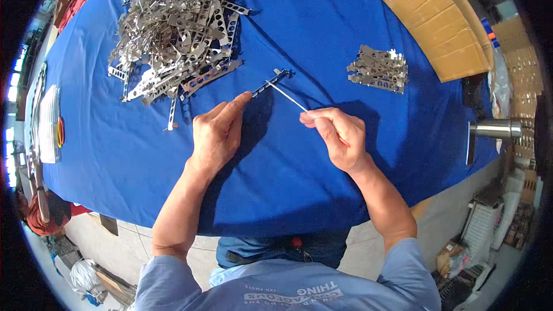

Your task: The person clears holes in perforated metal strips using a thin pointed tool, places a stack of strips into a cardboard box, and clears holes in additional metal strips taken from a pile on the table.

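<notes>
My left hand (218, 132) is closed on the near end of a narrow perforated metal strip (262, 88), pinched between thumb and forefinger. The strip points away to the upper right, just above the blue cloth. In my right hand (344, 138), fingers bent together, is a thin straight metal rod (292, 100). Its far tip meets the strip near the middle; whether it sits in a hole or rests on top I cannot tell. The rod's near end is hidden in my fingers.
A large tangled heap of similar metal strips (173, 34) lies at the upper left. A smaller, neater stack of strips (377, 70) is at the right. Beyond it stands a cardboard piece (432, 20). A shiny metal cylinder (498, 128) is at the table's right edge.
</notes>
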Demonstrator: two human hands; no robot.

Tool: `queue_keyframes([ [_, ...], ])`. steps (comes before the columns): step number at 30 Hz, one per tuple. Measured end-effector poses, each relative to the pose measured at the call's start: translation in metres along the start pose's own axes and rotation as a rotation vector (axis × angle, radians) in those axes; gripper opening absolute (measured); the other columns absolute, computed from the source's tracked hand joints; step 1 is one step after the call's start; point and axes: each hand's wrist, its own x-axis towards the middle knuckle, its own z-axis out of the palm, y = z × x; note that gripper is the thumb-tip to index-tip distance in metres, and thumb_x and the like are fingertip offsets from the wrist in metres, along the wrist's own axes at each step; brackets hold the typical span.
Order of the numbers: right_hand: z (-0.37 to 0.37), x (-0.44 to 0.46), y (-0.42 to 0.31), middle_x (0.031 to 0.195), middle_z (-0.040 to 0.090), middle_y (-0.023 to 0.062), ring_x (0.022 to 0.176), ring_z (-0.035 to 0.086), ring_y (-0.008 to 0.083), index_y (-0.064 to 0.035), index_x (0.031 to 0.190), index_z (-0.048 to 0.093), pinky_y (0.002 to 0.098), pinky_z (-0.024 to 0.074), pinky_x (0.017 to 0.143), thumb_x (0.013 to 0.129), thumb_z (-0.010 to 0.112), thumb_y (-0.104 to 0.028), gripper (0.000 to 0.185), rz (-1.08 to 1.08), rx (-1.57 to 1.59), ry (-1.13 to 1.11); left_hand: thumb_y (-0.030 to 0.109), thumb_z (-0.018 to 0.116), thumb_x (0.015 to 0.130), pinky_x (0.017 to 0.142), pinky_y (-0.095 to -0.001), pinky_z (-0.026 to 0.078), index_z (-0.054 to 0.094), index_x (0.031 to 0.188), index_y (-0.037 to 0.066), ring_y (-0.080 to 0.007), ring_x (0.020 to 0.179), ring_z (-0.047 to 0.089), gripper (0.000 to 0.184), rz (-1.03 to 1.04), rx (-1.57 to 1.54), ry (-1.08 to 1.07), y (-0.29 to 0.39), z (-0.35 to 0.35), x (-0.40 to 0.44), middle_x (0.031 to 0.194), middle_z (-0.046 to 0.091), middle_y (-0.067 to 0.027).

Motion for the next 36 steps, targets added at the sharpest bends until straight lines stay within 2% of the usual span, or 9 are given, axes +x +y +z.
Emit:
queue_keyframes([
  [11, -0.004, -0.003, -0.003, 0.098, 0.080, 0.0161, 0.089, 0.080, 0.0249, 0.0046, 0.106, 0.071, 0.0334, 0.0637, 0.077, 0.109, 0.062, -0.013, 0.020, 0.100, 0.065, -0.021, -0.003, 0.067, 0.094, 0.055, -0.0400, 0.052, 0.075, 0.126, 0.008, -0.0274, 0.057, 0.065, 0.035, -0.001, -0.014, 0.002, -0.001, 0.000, 0.000, 0.073, 0.065, -0.0115],
  [14, 0.002, -0.001, 0.002, 0.097, 0.080, 0.0160, 0.088, 0.080, 0.0252, 0.0043, 0.106, 0.071, 0.0340, 0.0640, 0.077, 0.109, 0.061, -0.014, 0.021, 0.004, 0.068, -0.004, -0.003, 0.067, 0.094, 0.055, -0.0399, 0.052, 0.075, 0.126, 0.008, -0.0273, 0.057, 0.065, 0.036, -0.001, -0.001, -0.004, 0.001, 0.000, 0.000, 0.073, 0.064, -0.0114],
  [17, 0.003, 0.000, 0.001, 0.097, 0.080, 0.0162, 0.088, 0.080, 0.0256, 0.0041, 0.106, 0.071, 0.0346, 0.0643, 0.077, 0.109, 0.061, -0.016, 0.022, 0.037, 0.011, 0.017, -0.003, 0.067, 0.093, 0.055, -0.0396, 0.051, 0.075, 0.126, 0.008, -0.0269, 0.056, 0.064, 0.036, -0.007, 0.015, -0.010, 0.000, 0.000, 0.000, 0.072, 0.064, -0.0112],
  [23, 0.005, -0.002, -0.001, 0.096, 0.080, 0.0167, 0.087, 0.080, 0.0254, 0.0044, 0.103, 0.071, 0.0349, 0.0649, 0.078, 0.109, 0.061, -0.016, 0.024, 0.073, 0.128, 0.024, -0.003, 0.068, 0.094, 0.055, -0.0397, 0.051, 0.075, 0.126, 0.008, -0.0266, 0.056, 0.064, 0.035, -0.007, 0.010, -0.012, 0.002, -0.001, 0.000, 0.072, 0.064, -0.0111],
  [36, -0.004, 0.000, -0.004, 0.094, 0.080, 0.0155, 0.087, 0.080, 0.0233, 0.0053, 0.104, 0.072, 0.0331, 0.0639, 0.077, 0.110, 0.060, -0.015, 0.024, 0.017, 0.045, -0.021, -0.003, 0.069, 0.094, 0.052, -0.0384, 0.049, 0.075, 0.126, 0.008, -0.0235, 0.053, 0.060, 0.035, -0.004, 0.010, -0.012, 0.002, -0.001, 0.001, 0.068, 0.060, -0.0099],
])
